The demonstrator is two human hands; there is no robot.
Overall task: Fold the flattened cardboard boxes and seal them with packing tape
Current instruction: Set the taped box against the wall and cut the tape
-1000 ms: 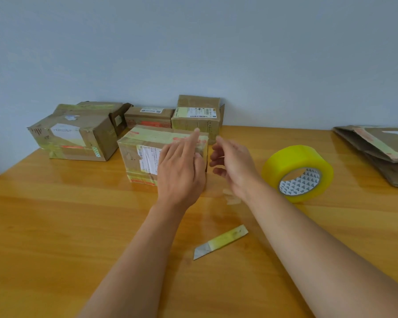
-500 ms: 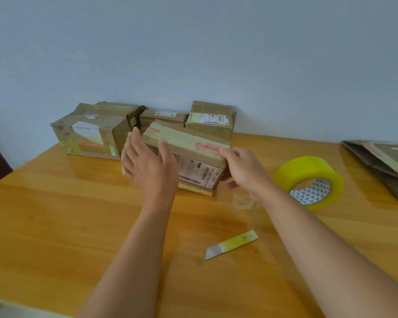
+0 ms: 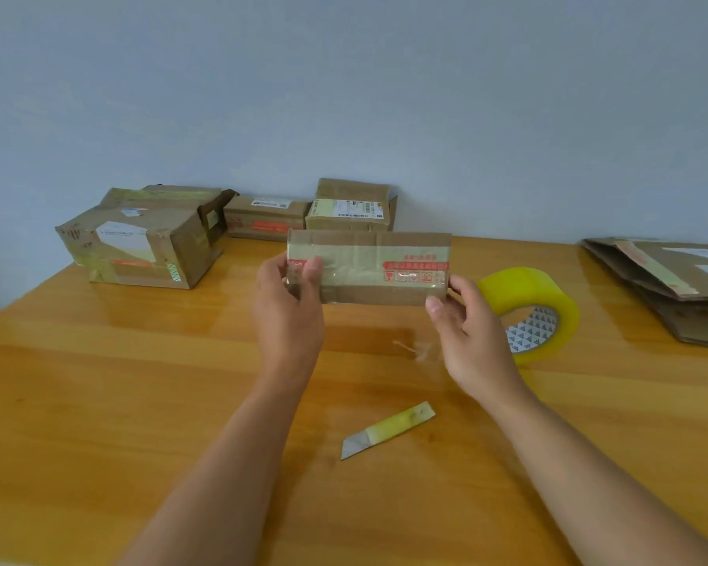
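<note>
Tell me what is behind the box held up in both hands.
Behind the held box, two small taped boxes sit against the wall, their lower parts covered by it. The table strip right behind it is hidden too.

Taped brown box (image 3: pixel 368 267), level, above table

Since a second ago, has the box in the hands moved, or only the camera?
Yes. The box left the table beside the stacked boxes and is now lifted toward the tape roll, gripped by the left hand and right hand.
</note>
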